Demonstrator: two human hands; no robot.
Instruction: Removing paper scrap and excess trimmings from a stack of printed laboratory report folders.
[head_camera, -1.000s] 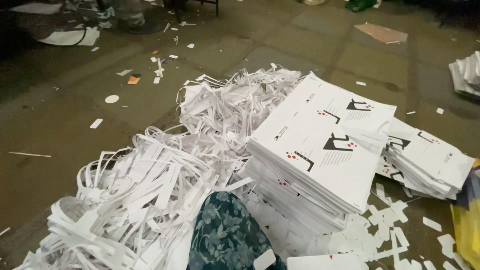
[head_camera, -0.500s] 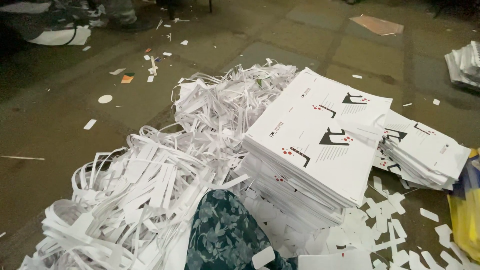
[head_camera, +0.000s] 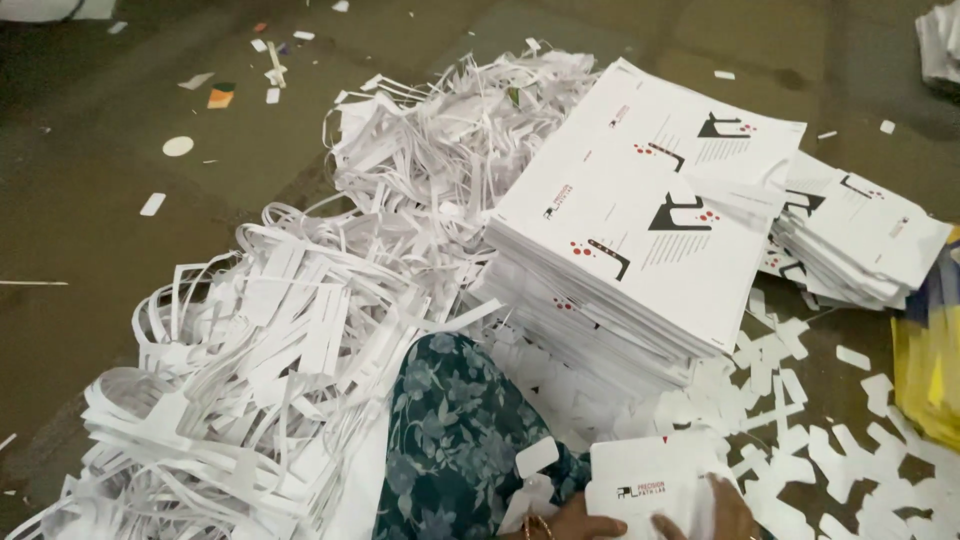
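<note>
Both hands now low in frame at 6 o'clock: left hand (head_camera: 585, 522) and right hand (head_camera: 725, 510), fingers pinching small white die-cut printed card (head_camera: 655, 478), absent a second ago. Tall stack of white printed sheets (head_camera: 640, 220) at 1 o'clock; white paper trimmings (head_camera: 270, 350) at 9.

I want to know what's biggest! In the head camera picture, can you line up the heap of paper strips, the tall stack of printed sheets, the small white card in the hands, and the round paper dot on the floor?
1. Heap of paper strips
2. Tall stack of printed sheets
3. Small white card, though it sits closest to the camera, so it looks bigger than it is
4. Round paper dot
</note>
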